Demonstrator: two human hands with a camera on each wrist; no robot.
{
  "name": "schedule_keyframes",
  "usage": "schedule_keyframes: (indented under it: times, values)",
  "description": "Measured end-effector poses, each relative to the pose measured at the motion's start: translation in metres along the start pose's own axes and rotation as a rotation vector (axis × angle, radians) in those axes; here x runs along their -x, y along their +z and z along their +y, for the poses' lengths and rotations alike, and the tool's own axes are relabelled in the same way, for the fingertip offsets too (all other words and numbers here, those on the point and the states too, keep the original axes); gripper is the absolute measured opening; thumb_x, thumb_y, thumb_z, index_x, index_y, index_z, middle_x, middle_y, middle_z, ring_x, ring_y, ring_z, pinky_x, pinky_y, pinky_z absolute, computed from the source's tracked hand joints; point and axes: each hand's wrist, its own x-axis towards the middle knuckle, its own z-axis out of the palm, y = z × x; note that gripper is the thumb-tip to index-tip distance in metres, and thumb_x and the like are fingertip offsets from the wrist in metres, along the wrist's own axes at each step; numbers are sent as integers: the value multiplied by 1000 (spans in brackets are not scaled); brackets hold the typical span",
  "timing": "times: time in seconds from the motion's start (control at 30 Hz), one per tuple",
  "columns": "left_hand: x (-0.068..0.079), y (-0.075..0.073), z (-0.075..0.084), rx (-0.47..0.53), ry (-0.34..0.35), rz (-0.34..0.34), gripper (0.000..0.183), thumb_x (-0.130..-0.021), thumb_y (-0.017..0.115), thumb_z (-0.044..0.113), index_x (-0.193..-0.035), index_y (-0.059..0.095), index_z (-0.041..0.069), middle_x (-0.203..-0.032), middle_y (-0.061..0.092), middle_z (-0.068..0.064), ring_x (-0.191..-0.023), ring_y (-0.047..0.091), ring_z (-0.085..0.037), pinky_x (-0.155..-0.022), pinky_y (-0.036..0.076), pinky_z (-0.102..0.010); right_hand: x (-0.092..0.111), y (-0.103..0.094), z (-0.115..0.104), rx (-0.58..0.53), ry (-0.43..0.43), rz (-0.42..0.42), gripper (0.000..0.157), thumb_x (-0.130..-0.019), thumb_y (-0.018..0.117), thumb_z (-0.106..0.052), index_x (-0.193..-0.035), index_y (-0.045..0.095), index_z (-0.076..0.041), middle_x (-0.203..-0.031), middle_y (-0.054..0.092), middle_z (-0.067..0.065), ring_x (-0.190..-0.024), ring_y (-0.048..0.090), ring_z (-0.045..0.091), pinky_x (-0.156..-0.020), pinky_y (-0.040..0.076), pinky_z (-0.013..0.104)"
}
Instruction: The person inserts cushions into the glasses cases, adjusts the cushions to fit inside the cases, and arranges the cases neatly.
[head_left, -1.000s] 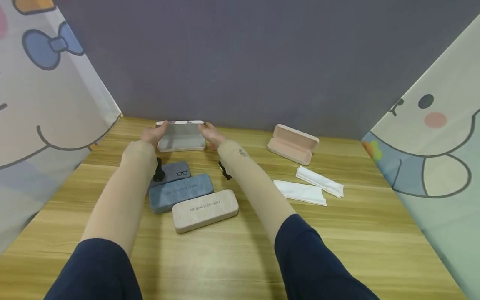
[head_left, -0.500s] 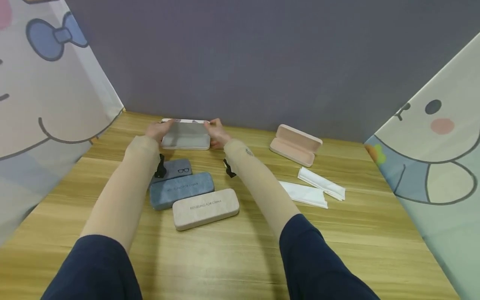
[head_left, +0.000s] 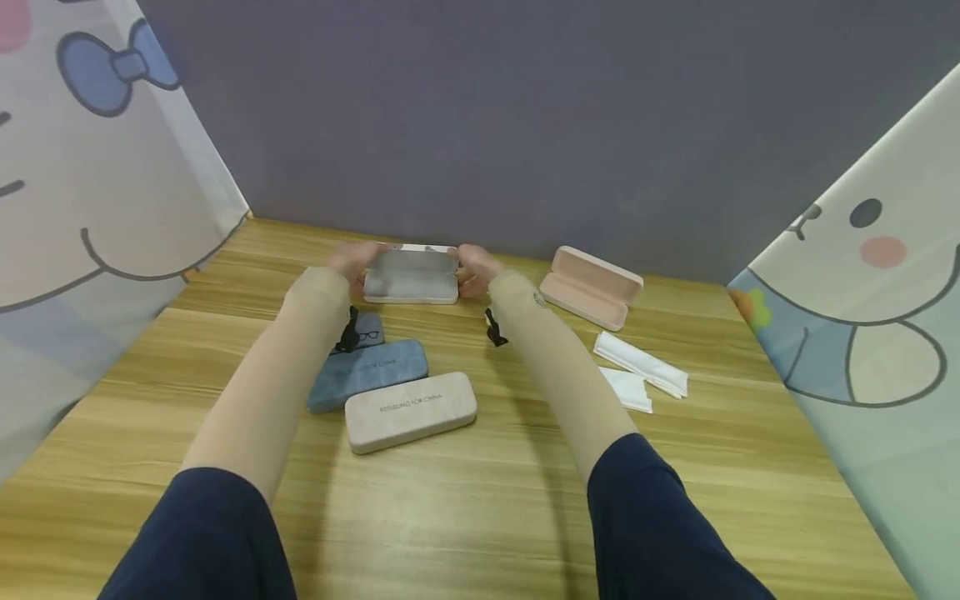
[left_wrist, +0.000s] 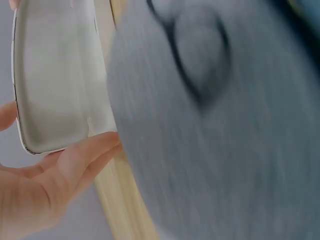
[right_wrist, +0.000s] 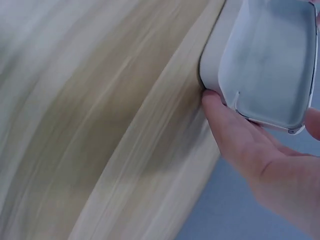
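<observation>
You hold the open grey glasses case (head_left: 411, 277) by its ends near the table's (head_left: 480, 500) far edge, left hand (head_left: 348, 260) and right hand (head_left: 478, 268) pinching it, so uneven pressure could snap its lid onto your fingertips.

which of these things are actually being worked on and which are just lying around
In hand:
open grey case, held at its ends by the left hand and the right hand

Lying about:
open pink case
beige case
blue case
small grey case
white cloths
</observation>
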Motion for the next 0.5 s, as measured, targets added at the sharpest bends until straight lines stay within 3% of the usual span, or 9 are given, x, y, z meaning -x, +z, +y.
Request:
schedule_keyframes:
  times: [0.23, 0.5]
  values:
    - [5, 22, 17, -75, 47, -82, 86, -90, 50, 58, -152, 23, 5, -152, 32, -22, -125, 48, -44, -97, 50, -47, 8, -37, 12, 72, 0, -76, 59, -103, 35, -38, -147, 27, 0, -142, 43, 29, -129, 49, 38, -104, 46, 44]
    - [19, 51, 29, -55, 72, -210, 84, -92, 51, 53, -154, 16, 7, -154, 26, -23, -127, 44, -47, -96, 50, -49, 37, -67, 38, 32, 5, -121, 55, -104, 33, -32, -145, 24, 4, -145, 35, 33, -132, 44, 40, -108, 41, 44]
